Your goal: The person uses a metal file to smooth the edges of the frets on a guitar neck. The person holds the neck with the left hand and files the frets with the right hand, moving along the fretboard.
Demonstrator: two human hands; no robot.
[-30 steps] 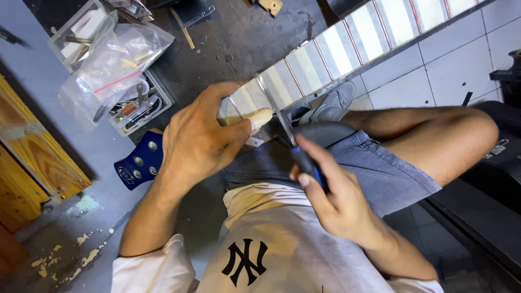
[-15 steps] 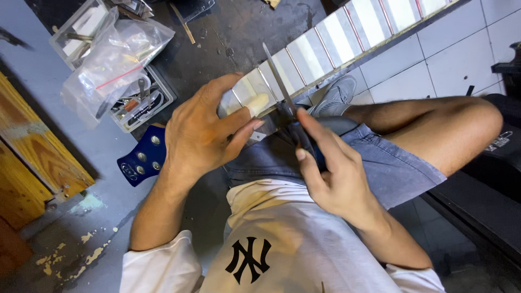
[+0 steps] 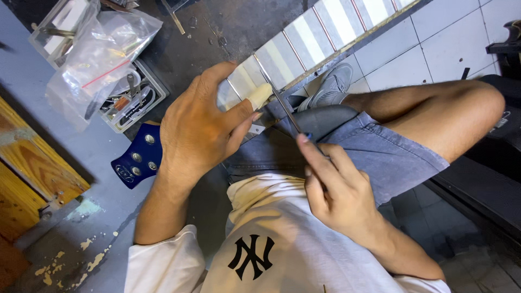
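We see a guitar neck (image 3: 325, 32) running from the middle of the frame up to the upper right, its frets taped off in pale strips. Our left hand (image 3: 198, 130) lies over its lower end, fingers curled around it and the taped thumb pressed on top. Our right hand (image 3: 336, 190), lower centre, pinches the blue handle of a thin file (image 3: 279, 100), whose blade slants up across the neck just beside the left thumb. The blue headstock (image 3: 135, 157) sticks out at the left, below the left wrist. In the upper left a clear plastic bag (image 3: 97, 59) lies over an open parts box (image 3: 135, 100). Our bare knee (image 3: 434, 114) and a grey shoe (image 3: 328, 89) sit to the right, under the neck.
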